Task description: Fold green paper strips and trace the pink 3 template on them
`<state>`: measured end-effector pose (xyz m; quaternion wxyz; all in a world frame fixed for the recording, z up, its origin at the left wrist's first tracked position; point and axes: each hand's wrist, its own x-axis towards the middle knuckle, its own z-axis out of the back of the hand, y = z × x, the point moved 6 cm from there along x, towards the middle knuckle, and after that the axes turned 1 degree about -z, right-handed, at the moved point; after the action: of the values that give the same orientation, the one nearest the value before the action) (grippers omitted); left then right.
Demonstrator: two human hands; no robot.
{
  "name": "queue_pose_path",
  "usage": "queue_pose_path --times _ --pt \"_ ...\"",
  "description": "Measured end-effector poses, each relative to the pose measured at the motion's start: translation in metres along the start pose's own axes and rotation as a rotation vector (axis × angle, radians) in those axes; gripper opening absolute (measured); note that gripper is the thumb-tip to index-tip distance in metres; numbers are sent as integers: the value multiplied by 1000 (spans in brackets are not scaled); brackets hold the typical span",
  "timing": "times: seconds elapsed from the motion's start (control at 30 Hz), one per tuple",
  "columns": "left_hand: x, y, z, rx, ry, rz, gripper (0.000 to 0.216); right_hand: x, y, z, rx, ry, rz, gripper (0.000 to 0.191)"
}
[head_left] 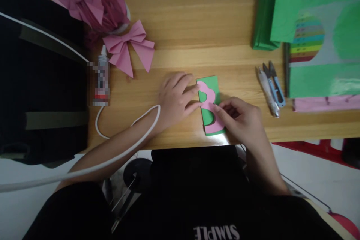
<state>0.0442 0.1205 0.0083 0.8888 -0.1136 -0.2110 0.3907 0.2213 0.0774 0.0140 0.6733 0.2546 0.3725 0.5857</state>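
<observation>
A folded-looking green paper rectangle [212,80] lies near the front edge of the wooden table, with a pink curved paper cutout [209,99] on top of it. My left hand [176,95] rests on the table to its left, fingers apart. The tips of its index finger and thumb touch the pink cutout's left edge. From the right, my right hand [243,118] pinches the right edge of the cutout, thumb on top; its curled fingers are partly hidden, and whether it grips the green paper too I cannot tell.
A pink paper bow [131,47] and a glue tube [102,78] lie on the left, beside a black bag [42,82]. A white cable [112,161] crosses my left forearm. On the right are a pen [268,92], blue thread snips [275,84] and green paper packs [312,78].
</observation>
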Motion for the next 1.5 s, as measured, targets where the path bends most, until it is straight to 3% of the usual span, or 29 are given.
queue_pose_path --times 0.1,0.2,0.27,0.33,0.43,0.53,0.9,1.03,1.23,1.37,1.5 --pt "1 -1 1 21 1 -4 39 -4 0 7 -3 -113 96 19" --pt "1 -1 2 25 -1 -5 39 -11 12 12 -195 -185 404 20" --pt "1 -1 1 21 10 -2 39 -17 19 6 -345 -128 629 30" --pt "1 -1 1 11 23 0 41 -21 20 -1 -453 -29 745 41" --pt "1 -1 0 -1 46 4 43 -20 14 -8 -540 102 712 50" --pt "1 -1 0 -3 59 7 43 -19 9 -9 -549 150 664 50" --pt "1 -3 1 -8 37 20 39 -24 9 -10 -565 44 789 50" --pt "1 -1 5 9 22 -14 30 -27 11 -12 -613 19 815 48" --pt "0 2 17 27 24 -59 34 -27 15 -13 -635 5 838 45" --pt "-2 -17 21 165 0 -196 34 -26 13 -13 -620 20 822 48" --pt "-5 -36 9 266 62 -381 35 -26 10 -14 -611 36 804 48"
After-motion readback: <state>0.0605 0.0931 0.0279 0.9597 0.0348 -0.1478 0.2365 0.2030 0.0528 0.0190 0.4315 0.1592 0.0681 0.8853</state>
